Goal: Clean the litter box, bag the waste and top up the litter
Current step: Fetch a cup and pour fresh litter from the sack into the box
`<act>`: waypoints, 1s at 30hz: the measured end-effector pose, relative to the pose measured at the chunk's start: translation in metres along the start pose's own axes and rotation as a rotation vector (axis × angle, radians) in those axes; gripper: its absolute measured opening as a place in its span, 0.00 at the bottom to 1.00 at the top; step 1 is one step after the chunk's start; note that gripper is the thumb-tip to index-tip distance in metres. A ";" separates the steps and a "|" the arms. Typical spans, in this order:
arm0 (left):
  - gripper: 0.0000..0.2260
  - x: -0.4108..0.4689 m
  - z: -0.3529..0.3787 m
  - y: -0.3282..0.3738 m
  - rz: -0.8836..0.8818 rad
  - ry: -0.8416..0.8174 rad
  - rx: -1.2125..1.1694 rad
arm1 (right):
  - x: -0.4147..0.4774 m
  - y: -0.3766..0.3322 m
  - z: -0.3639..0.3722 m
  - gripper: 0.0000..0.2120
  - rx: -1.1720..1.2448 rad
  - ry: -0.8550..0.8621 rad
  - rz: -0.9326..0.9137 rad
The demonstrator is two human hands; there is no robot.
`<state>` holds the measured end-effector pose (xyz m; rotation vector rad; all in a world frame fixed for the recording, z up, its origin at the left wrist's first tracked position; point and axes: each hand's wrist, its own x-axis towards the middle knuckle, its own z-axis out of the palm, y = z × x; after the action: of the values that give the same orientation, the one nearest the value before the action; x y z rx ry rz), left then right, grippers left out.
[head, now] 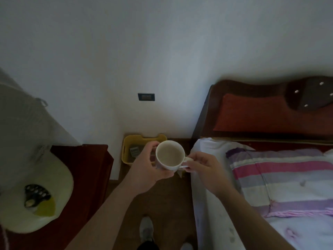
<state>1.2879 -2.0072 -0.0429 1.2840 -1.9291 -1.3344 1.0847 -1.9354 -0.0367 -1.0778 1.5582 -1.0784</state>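
Left hand (144, 166) is curled round the body of the white mug (169, 156), and right hand (203, 168) pinches its handle (187, 160), which sticks out to the right. The mug's upright, mouth up, with something pale inside. It overlaps the yellow tub (144, 137) on the floor at the far wall, left of the bed (270, 177).

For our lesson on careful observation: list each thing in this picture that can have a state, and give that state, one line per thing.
mug: upright, held in the air, pale inside.
left hand: grips the mug's body.
right hand: pinches the mug's handle.
yellow box: uncovered, partly hidden behind the mug.
striped blanket: spread flat.
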 end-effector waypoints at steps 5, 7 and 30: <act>0.40 0.059 -0.009 -0.017 -0.007 -0.123 -0.022 | 0.039 0.004 0.005 0.06 -0.018 0.075 0.019; 0.40 0.080 -0.010 -0.019 -0.010 -0.149 -0.015 | 0.054 0.006 0.002 0.06 -0.001 0.087 0.032; 0.38 0.245 0.106 -0.227 -0.203 -0.271 -0.075 | 0.229 0.255 0.004 0.11 0.073 0.122 0.266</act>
<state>1.1914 -2.1951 -0.3226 1.3492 -1.9406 -1.7444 1.0072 -2.0976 -0.3291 -0.7420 1.6909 -1.0234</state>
